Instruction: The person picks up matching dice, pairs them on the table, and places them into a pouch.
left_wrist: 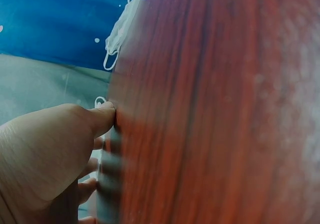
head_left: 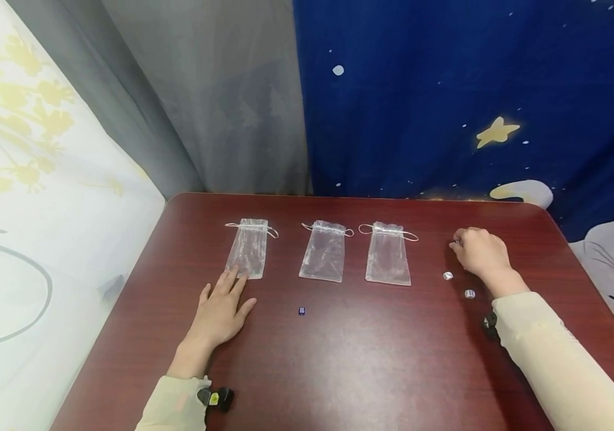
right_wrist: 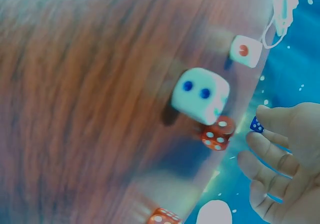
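R. hand [head_left: 482,251]: thumb & finger pinch blue die [right_wrist: 256,124], nr table's [head_left: 393,365] far right; cube, sides equal, a pipped face twd wrist. L. hand [head_left: 219,314]: palm down, fingers straight & spread, holding nothing, tips on nr end of left pouch [head_left: 250,251]. Also middle pouch [head_left: 324,251], right pouch [head_left: 388,257]: all sheer, long axes nr-to-far, drawstring ends twd far edge. Loose, I count: 2nd blue die [head_left: 301,311], white dice [head_left: 470,294] ×2, red dice [right_wrist: 218,134] ×2 nr R. hand. Behind: grey curtain [head_left: 231,90], blue curtain [head_left: 420,90].
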Motion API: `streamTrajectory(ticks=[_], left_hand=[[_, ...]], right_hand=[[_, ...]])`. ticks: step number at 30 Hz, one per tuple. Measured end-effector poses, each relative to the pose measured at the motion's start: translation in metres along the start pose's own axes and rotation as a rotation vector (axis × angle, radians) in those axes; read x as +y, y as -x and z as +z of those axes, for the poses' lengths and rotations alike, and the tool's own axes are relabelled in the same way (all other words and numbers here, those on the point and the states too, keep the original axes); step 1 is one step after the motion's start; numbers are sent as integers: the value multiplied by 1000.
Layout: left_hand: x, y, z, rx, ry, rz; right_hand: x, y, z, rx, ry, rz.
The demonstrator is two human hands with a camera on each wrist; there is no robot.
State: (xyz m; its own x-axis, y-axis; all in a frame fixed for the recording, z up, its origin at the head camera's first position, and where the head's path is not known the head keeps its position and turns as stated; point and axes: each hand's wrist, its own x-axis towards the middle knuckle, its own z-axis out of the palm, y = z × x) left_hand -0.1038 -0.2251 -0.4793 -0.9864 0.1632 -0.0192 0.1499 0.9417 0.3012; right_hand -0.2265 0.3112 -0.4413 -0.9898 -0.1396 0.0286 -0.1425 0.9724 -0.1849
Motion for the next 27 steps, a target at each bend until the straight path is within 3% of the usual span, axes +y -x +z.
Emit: streamTrajectory(ticks=[13, 27], left_hand=[[-1, -1, 3, 5, 5, -4], [0, -1, 1, 15, 2, 4]], right_hand=[[-27, 7, -14, 80, 18, -72], [-44, 13, -21, 87, -2, -132]])
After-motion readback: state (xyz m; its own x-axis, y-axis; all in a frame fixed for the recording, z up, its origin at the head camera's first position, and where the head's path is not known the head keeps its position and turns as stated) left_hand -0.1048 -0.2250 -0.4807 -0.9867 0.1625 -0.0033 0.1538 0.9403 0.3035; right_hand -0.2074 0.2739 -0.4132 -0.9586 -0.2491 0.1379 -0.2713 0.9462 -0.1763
